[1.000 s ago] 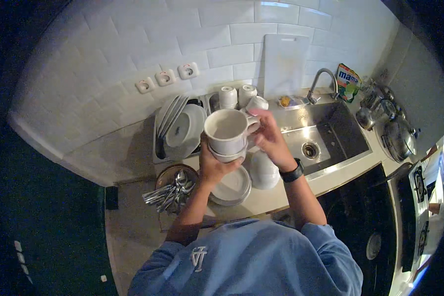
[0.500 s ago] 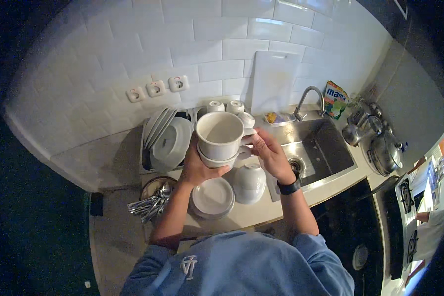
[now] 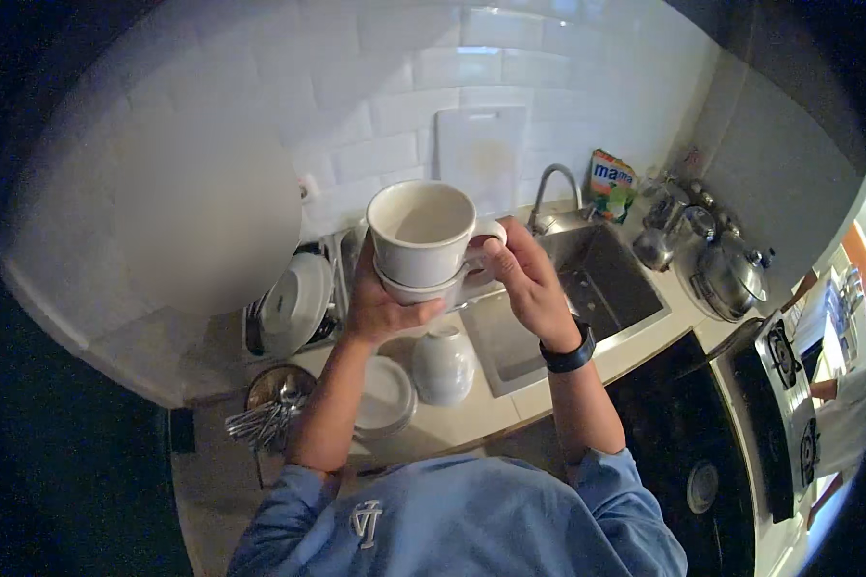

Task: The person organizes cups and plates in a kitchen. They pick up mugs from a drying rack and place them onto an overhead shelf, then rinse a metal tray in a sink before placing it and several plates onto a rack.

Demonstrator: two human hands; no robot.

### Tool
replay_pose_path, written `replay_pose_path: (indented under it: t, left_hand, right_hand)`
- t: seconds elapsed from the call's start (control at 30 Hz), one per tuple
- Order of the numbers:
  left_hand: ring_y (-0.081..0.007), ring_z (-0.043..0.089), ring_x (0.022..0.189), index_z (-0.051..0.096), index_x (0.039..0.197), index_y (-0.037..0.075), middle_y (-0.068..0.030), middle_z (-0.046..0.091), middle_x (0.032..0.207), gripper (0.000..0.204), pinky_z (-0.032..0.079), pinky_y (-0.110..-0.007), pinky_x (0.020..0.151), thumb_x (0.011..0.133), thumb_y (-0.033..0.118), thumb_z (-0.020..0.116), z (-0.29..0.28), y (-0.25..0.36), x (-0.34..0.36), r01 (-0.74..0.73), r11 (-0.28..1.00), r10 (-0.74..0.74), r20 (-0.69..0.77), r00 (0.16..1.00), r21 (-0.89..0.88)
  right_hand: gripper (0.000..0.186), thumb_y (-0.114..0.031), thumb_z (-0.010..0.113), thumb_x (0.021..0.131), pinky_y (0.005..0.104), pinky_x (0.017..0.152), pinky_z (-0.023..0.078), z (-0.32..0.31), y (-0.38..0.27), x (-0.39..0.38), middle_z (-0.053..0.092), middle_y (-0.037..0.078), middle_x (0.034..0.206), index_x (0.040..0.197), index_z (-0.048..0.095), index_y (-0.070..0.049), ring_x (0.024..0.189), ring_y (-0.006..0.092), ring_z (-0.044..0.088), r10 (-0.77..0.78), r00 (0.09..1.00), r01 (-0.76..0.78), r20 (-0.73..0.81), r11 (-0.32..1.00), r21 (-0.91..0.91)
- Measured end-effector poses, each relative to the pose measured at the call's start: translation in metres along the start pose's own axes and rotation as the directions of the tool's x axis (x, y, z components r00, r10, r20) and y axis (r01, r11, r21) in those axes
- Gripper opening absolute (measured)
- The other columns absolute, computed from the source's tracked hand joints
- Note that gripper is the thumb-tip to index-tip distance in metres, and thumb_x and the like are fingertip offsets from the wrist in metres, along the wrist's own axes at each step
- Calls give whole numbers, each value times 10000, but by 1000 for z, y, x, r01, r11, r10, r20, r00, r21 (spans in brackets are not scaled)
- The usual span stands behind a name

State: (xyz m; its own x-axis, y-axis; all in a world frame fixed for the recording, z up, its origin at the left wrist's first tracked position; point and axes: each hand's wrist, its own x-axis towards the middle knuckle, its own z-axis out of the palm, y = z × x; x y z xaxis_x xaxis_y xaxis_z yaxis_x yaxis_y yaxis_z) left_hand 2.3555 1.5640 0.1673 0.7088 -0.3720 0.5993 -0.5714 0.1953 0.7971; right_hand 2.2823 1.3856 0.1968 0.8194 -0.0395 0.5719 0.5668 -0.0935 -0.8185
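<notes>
Two white mugs are stacked one in the other in front of me, above the counter. My left hand (image 3: 380, 313) is wrapped round the side of the lower mug (image 3: 412, 294). The upper mug (image 3: 419, 245) sits upright in it, its inside visible from above. With thumb and fingers, my right hand (image 3: 532, 293) grips the upper mug's handle, close to the lower handle. Below the mugs, upside-down white bowls (image 3: 443, 367) stand on the counter beside a stack of small white plates (image 3: 385, 396). Cutlery (image 3: 267, 415) lies over a round basket at the left.
White plates (image 3: 298, 306) lean in a rack at the left. Behind my right hand is a steel sink (image 3: 601, 274) with a curved tap (image 3: 556, 175). A lidded pot (image 3: 731, 279) and a stove (image 3: 784, 385) stand right; another person's sleeve (image 3: 847, 433) shows beyond. A grey blur hides wall at left.
My view has shifted, so the counter, sink and rack sit further left in the picture. Both hands still hold the stacked mugs, now slightly higher in the picture.
</notes>
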Motion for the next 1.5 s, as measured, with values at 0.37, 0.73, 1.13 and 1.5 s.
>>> replay_pose_path:
  t: [0.37,0.73,1.13,1.5]
  left_hand:
    - [-203,544,1034,353,1235,32,-100,517,1155,841,453,-346,895,563,259,805,118,78,71,-118,968,132,51,990,-223]
    - [-248,555,945,454,1112,-118,-199,509,1083,881,477,-348,812,598,541,732,214,195,255,-434,896,414,180,892,92]
    - [-137,553,786,641,985,-1,-47,629,901,494,424,-271,698,780,448,662,219,308,411,-466,877,412,319,853,114]
    - [-191,590,812,547,1097,-58,-112,628,924,495,482,-328,697,796,317,666,215,301,504,-388,716,397,119,910,581]
  right_hand:
    - [193,-238,417,976,236,595,401,-94,-77,25,446,0,782,989,430,-46,696,69,432,-257,949,231,-182,961,-154]
    - [248,-294,462,955,206,547,405,-233,-215,128,527,-4,808,993,535,-60,648,71,490,-490,844,474,-220,872,-125]
    - [300,-258,484,902,338,722,470,-315,-332,309,602,153,884,943,552,32,794,264,580,-662,726,552,-189,724,-414]
    - [405,-321,471,903,457,722,467,-303,-316,391,611,282,904,899,596,64,900,424,584,-750,523,129,-405,539,-832]
